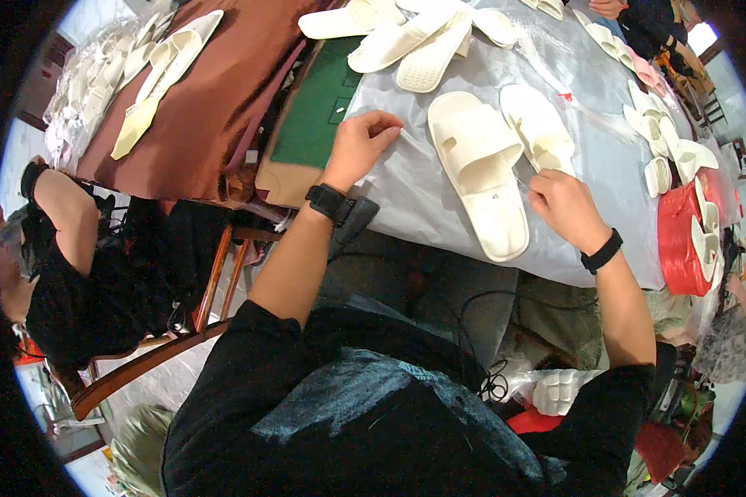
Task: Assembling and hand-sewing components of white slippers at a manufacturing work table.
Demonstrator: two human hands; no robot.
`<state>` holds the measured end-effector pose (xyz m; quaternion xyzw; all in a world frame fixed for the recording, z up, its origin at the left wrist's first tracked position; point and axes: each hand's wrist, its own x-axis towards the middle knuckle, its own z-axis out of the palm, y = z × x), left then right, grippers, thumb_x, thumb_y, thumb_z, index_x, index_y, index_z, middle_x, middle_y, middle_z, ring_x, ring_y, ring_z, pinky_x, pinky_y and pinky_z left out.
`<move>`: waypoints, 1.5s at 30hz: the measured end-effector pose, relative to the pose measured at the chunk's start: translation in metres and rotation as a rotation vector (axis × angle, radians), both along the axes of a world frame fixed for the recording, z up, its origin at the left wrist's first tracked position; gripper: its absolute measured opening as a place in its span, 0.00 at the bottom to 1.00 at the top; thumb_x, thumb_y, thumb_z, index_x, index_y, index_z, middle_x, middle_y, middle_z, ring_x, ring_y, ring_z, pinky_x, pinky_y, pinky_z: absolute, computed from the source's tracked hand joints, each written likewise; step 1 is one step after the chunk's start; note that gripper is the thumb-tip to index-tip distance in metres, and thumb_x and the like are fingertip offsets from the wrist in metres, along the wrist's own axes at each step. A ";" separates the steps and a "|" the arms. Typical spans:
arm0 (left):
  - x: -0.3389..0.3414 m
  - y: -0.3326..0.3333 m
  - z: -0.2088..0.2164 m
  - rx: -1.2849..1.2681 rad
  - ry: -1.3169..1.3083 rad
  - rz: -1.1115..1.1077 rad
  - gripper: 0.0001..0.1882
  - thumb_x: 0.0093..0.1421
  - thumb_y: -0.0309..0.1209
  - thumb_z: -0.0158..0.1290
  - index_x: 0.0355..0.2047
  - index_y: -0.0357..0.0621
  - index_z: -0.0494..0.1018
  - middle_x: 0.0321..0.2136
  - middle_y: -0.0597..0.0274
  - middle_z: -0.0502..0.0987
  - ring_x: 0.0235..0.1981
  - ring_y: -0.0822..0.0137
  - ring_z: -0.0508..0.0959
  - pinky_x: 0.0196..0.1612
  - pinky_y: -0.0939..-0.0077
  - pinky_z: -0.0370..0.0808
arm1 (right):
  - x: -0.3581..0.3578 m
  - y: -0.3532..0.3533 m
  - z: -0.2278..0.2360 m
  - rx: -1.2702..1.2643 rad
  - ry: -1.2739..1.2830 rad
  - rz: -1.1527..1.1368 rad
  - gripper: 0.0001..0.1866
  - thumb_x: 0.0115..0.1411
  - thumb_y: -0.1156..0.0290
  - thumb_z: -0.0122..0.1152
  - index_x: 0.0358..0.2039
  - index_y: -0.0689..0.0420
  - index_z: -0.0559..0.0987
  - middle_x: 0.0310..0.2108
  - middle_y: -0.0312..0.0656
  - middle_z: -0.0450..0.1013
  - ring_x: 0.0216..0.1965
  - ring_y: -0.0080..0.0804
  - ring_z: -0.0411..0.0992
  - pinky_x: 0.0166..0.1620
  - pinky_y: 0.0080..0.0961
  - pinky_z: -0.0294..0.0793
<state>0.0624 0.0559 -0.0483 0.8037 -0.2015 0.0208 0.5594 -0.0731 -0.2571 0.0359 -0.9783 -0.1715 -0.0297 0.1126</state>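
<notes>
A cream slide slipper (495,217) lies on the plastic-covered table in front of me, toe strap up and heel toward me. Its strap has a small cut-out. Just behind and to the right rests another cream slipper (542,131), partly covered by my right hand (565,209). That hand is closed in a pinch beside the nearer slipper's strap; a faint thin strand seems to show by the fingertips. My left hand (360,147) hovers over the table's left side, apart from the slippers, thumb and fingertips pinched together. Whatever it holds, if anything, is too small to make out.
More cream slippers (423,62) lie farther back. Clear plastic wrap (547,62) with a red tie sits beyond. At right are a red bundle (680,240) and slippers. A brown-covered table (215,91), a wooden chair (141,373) and a seated person (66,219) are at left.
</notes>
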 end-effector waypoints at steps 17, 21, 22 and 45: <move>0.017 -0.010 0.023 0.110 -0.041 -0.067 0.09 0.57 0.27 0.57 0.37 0.35 0.79 0.28 0.60 0.81 0.29 0.75 0.78 0.34 0.79 0.74 | 0.030 0.027 -0.024 -0.031 -0.167 -0.223 0.11 0.57 0.65 0.61 0.23 0.58 0.77 0.22 0.50 0.73 0.24 0.51 0.74 0.30 0.43 0.75; 0.037 -0.033 0.049 0.168 -0.115 -0.101 0.12 0.56 0.30 0.57 0.37 0.35 0.80 0.26 0.55 0.81 0.28 0.69 0.80 0.35 0.76 0.75 | 0.034 0.028 -0.026 0.014 -0.210 -0.226 0.12 0.56 0.64 0.63 0.23 0.59 0.78 0.22 0.52 0.73 0.25 0.51 0.74 0.30 0.43 0.74; 0.044 -0.040 0.052 0.165 -0.121 -0.097 0.12 0.56 0.30 0.57 0.37 0.35 0.80 0.26 0.55 0.81 0.28 0.69 0.80 0.35 0.76 0.75 | 0.035 0.030 -0.026 0.045 -0.212 -0.219 0.12 0.56 0.64 0.63 0.23 0.59 0.78 0.22 0.52 0.73 0.25 0.51 0.74 0.29 0.43 0.74; 0.096 -0.117 0.053 0.670 -0.621 -0.513 0.08 0.53 0.24 0.55 0.34 0.48 0.77 0.33 0.57 0.78 0.40 0.54 0.77 0.42 0.62 0.74 | 0.034 0.024 -0.033 0.103 -0.219 -0.265 0.12 0.55 0.63 0.63 0.25 0.59 0.80 0.21 0.53 0.73 0.28 0.50 0.75 0.32 0.43 0.75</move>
